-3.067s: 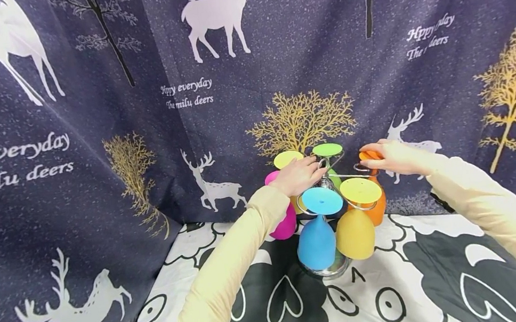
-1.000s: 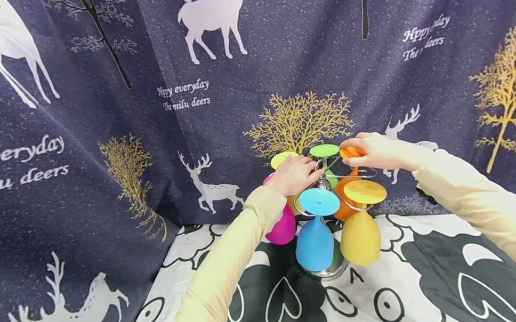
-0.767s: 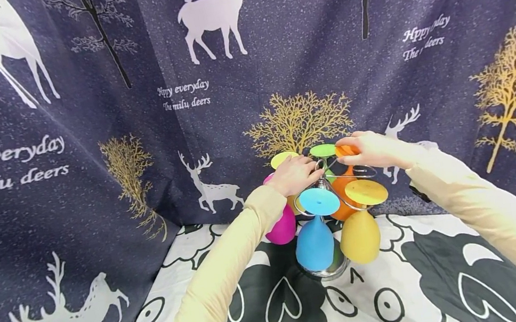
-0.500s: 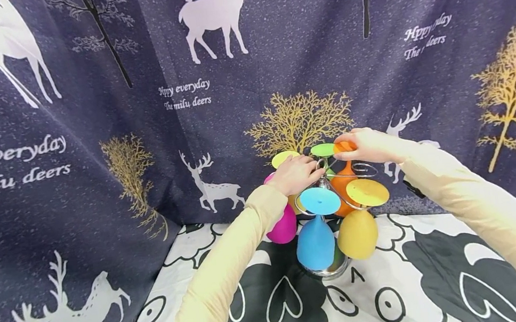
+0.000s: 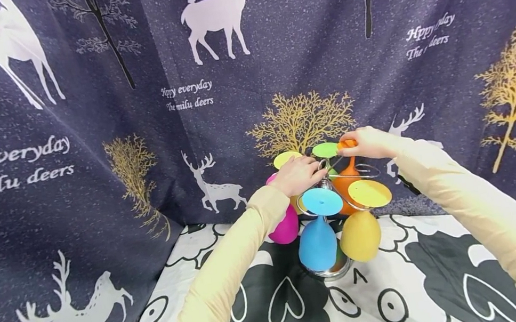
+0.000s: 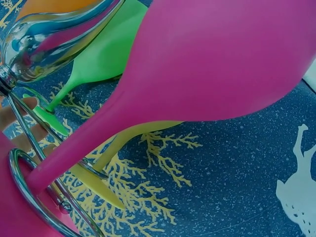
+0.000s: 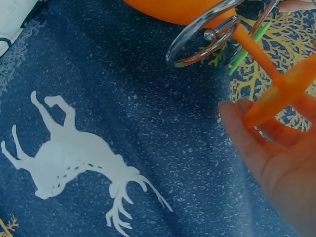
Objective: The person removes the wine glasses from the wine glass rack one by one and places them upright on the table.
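Note:
A chrome wine glass rack bears upside-down goblets: blue, yellow, magenta, green, and another yellow one behind, its foot uppermost. The left hand holds the top of the rack; in the left wrist view its fingers show partly behind the wires, below the magenta stem. The right hand pinches the foot of an orange goblet, bowl downward. In the right wrist view its stem passes beside a chrome wire loop; whether it sits inside the loop I cannot tell.
A white cloth with black cartoon shapes covers the table under the rack. Dark blue fabric with deer and trees hangs close behind and along the left side.
The right hand has carried the orange goblet leftward and a little up, close to the green foot. The front yellow goblet has shifted slightly right. The left hand keeps its place.

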A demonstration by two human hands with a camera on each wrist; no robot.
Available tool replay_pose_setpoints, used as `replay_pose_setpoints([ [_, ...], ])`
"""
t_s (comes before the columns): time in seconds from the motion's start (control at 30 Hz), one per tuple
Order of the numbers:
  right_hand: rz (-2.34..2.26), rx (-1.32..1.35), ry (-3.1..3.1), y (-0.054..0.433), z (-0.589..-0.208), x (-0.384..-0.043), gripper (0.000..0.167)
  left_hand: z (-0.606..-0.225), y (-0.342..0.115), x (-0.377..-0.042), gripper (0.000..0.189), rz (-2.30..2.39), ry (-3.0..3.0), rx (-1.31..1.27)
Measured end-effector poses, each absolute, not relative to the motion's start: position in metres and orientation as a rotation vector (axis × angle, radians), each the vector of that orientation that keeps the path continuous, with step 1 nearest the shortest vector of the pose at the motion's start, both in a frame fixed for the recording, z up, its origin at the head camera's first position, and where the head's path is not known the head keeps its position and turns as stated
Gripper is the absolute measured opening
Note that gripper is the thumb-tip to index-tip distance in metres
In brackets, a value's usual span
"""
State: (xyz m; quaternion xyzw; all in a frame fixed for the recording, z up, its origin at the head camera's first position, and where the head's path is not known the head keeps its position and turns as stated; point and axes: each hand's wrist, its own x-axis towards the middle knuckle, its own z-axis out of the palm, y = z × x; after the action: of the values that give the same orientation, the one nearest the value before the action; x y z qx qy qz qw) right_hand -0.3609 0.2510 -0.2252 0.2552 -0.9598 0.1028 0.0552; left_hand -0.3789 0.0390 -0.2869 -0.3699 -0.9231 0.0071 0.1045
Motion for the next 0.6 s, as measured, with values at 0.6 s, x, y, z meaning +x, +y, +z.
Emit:
replay_pose_setpoints([
  [0.6, 0.267, 0.694, -2.918, 0.274, -0.224, -0.357, 0.048, -0.286, 0.037, -0.377, 0.049, -0.029, -2.704, -1.104],
])
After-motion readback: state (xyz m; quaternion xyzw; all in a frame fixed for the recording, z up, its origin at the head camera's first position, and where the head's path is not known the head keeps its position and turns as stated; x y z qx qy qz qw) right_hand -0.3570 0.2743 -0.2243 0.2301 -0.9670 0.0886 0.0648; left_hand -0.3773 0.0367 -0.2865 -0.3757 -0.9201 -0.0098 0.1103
